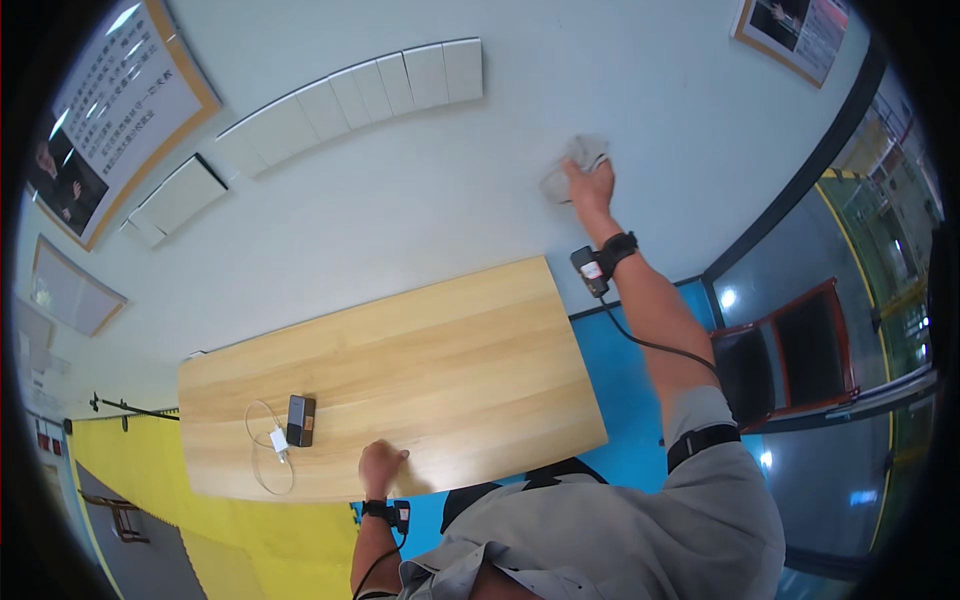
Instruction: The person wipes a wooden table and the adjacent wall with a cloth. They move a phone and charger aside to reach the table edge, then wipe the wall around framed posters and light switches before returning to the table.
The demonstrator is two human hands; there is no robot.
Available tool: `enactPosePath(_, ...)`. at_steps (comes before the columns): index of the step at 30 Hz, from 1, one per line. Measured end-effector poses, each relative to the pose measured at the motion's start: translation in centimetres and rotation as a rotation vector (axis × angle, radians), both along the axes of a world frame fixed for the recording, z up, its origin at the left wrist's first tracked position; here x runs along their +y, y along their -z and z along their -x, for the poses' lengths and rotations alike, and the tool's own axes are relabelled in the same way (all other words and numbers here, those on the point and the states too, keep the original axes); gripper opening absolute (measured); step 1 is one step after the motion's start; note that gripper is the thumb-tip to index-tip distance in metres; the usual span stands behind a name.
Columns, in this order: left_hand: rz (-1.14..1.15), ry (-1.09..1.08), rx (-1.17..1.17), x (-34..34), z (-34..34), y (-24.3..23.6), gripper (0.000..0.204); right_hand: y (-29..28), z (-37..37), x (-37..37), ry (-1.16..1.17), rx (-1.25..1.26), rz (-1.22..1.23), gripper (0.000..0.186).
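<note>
Up on the white wall [400, 190], my right hand [591, 184] presses a grey cloth [558, 184] flat, its fingers closed over it. The cloth is crumpled, and part of it shows on either side of the hand. My left hand [380, 466] rests on the front edge of the wooden table [450, 340], fingers curled in and thumb out to the right. Nothing shows in it, though the undersides of its fingers are hidden. A small black device [300, 421] lies on the table to its left, beside a white adapter [279, 441] with a looped cable.
White panels [365, 92] in a row and framed posters [130, 110] hang on the wall. A dark chair with a reddish frame [785, 350] stands at the right by the glass. Yellow [130, 450] and blue [630, 350] flooring surrounds the table.
</note>
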State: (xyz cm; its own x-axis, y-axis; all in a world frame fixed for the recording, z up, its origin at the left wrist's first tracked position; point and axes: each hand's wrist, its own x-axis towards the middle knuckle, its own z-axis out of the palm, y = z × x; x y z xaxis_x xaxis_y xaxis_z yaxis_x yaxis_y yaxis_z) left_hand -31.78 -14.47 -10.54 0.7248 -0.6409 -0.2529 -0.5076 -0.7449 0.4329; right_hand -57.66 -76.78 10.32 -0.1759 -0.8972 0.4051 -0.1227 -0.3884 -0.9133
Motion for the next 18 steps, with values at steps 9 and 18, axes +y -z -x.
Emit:
enactPosePath(9,-0.008,-0.037,0.043,0.9,-0.7,-0.3,0.044,-16.7,-5.3,6.5,0.078,0.321,0.188,0.055)
enactPosePath(18,0.055,-0.047,0.025,0.8,0.1,-0.3,0.044,-12.4,-12.8,12.0,-0.031,0.316,0.173,0.058)
